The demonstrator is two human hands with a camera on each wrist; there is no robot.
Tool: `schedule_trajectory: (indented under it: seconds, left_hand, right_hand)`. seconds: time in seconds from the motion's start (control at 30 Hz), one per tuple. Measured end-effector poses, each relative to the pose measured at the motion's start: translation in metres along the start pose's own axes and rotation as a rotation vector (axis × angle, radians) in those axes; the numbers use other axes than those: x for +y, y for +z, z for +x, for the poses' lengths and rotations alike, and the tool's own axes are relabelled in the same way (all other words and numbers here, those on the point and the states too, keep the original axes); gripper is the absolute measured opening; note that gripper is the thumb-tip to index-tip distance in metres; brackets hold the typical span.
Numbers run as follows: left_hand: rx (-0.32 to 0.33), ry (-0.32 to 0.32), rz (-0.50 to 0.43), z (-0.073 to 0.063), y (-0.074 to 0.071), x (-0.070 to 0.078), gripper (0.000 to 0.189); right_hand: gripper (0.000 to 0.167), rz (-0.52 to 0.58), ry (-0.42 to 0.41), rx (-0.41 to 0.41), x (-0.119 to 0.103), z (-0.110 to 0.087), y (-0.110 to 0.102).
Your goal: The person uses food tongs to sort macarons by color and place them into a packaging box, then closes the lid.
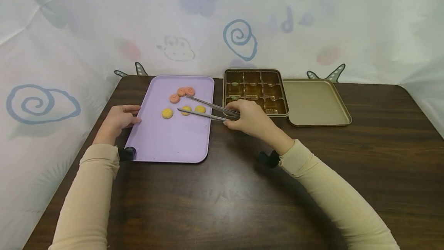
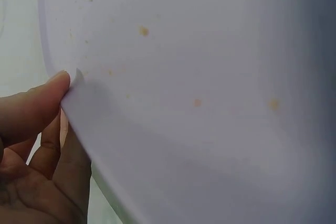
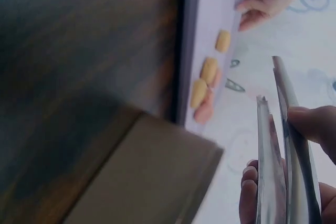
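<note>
A lilac tray point(image 1: 177, 138) lies at the left of the table, with three yellow cookies point(image 1: 167, 113) and three pink cookies point(image 1: 174, 98) on it. My left hand point(image 1: 118, 122) pinches the tray's left edge; in the left wrist view the thumb point(image 2: 39, 103) lies over the rim and the fingers are below it. My right hand point(image 1: 250, 119) grips metal tongs point(image 1: 204, 115) that reach over the tray's right edge. The tong arms stand apart: one tip is close by the pink cookies, the other overlaps the middle yellow cookie in the head view. Nothing shows between the tips.
Right of the tray stands a square tin point(image 1: 287, 105) with a brown divided insert, partly behind my right hand. Pale green pieces point(image 1: 234, 84) sit in its left compartments. Its gold lid point(image 1: 317, 101) lies beside it. A patterned white sheet point(image 1: 295, 41) hangs behind the table.
</note>
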State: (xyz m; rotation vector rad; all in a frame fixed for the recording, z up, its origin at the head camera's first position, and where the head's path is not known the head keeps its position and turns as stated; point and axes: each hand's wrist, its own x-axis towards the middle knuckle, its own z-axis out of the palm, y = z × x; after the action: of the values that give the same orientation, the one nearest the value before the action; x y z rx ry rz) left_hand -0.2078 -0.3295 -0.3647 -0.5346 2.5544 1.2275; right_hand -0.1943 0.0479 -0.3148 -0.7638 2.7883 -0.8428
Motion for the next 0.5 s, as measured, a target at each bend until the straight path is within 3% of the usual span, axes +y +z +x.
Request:
schedule_trajectory:
  seconds: [0.5]
  left_hand:
    - [0.012, 0.014, -0.002, 0.001, 0.001, -0.001, 0.055]
  right_hand:
    - [0.037, 0.008, 0.013, -0.032, -0.019, 0.025, 0.045]
